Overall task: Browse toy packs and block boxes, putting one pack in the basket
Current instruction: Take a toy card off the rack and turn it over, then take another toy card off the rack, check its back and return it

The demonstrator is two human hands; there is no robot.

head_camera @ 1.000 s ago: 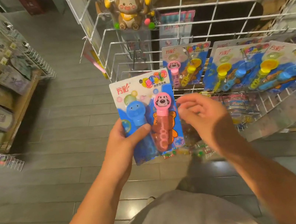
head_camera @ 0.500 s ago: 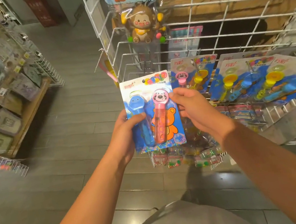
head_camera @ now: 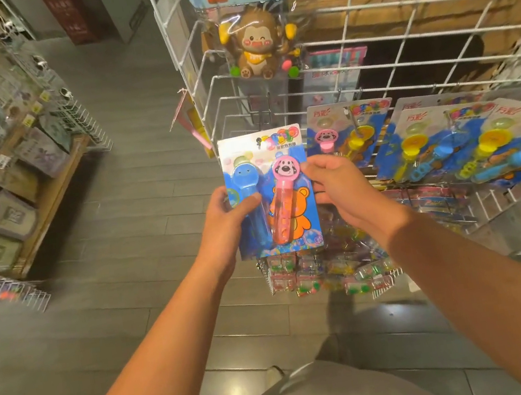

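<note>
Hands are meeting on the bubble wand pack [head_camera: 270, 192] now: the left hand [head_camera: 227, 223] is gripping its left edge, thumb lying across the blue wand, while the right hand [head_camera: 335, 182], which a second ago was hovering curled and apart from the card, is pinching the right edge beside the pink dog-faced wand. The pack is being held upright in front of the white wire rack [head_camera: 364, 44], raised a little from where it was, close beside the matching packs [head_camera: 448, 143] hanging on their hooks. A monkey toy [head_camera: 257, 47] is dangling above. With both hands steadying it, the person seems to be inspecting the card rather than returning it. No basket is showing, so the drop-in is looking some way off.
</note>
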